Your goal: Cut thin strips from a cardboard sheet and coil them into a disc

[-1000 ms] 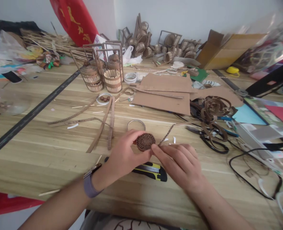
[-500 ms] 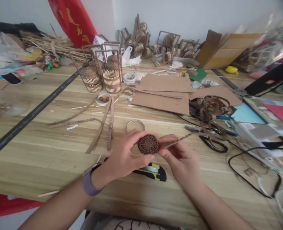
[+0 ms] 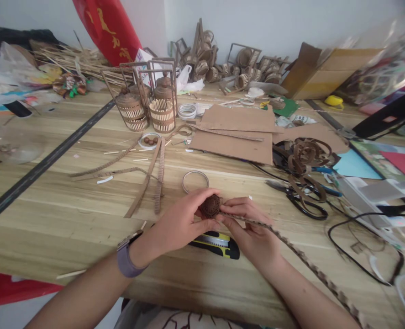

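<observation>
Between thumb and fingers, my left hand (image 3: 185, 221) grips a round brown coil (image 3: 210, 206) of wound corrugated cardboard, its ridged spiral face turned partly toward me. My right hand (image 3: 252, 228) pinches a corrugated cardboard strip (image 3: 300, 256) close to the coil's right edge. From there the strip runs over my right wrist and down past the lower right of the view. Under my hands lies a yellow and black utility knife (image 3: 218, 244), partly covered by my left hand. A thin metal ring (image 3: 195, 182) rests on the table just beyond my fingers.
More cardboard strips (image 3: 144, 183) lie to the left. Small lantern-like baskets (image 3: 163, 115) stand farther back. Flat cardboard sheets (image 3: 233, 144) sit in the middle, with scissors (image 3: 301, 201) and a tangle of brown strips (image 3: 308, 155) to the right. A black cable (image 3: 339, 244) loops at right.
The coil has tilted and shows less of its face. The strip's short visible end has given way to a long length trailing over my right wrist to the lower right.
</observation>
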Demonstrator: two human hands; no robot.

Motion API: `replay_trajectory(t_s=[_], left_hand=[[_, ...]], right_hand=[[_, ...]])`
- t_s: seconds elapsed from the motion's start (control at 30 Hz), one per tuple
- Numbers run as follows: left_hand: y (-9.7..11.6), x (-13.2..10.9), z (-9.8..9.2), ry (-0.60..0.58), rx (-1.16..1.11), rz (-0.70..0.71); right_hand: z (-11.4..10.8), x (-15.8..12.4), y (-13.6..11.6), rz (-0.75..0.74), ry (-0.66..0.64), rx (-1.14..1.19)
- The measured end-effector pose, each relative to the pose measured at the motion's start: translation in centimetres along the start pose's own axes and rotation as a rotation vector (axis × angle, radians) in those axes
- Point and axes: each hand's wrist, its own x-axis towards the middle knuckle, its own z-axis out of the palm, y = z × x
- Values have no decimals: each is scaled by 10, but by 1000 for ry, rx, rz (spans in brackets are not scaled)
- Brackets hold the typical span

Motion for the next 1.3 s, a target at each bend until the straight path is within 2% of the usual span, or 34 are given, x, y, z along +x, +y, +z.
replay_trajectory(t_s=[0.2,0.37,0.5,0.63,0.8,0.9,1.03,1.17,1.3], left_hand=[[3,0,1,20,-12,-10],[5,1,-10,116,-10,-43],[3,3,-27,210,-92,-90],[-2,6,-37,242,-164,-125],[-6,5,-38,159,-178,-134],[-7,4,-40,124,-124,-117],[-4,1,-47,-27,-40,-96],[2,-1,-47,-209,232,-18],[7,0,-40,-369,332,52]], right_hand=[[-3,4,-2,-59,-49,-22],[-16,16,7,-31,-238,-80],[-22,29,24,72,-300,-280],[-13,36,44,-44,-516,-416],[11,44,62,-155,-630,-465],[16,51,65,-207,-711,-489],[-3,56,55,-194,-625,-432],[-32,52,35,-191,-584,-295],[-40,43,25,-146,-508,-240]])
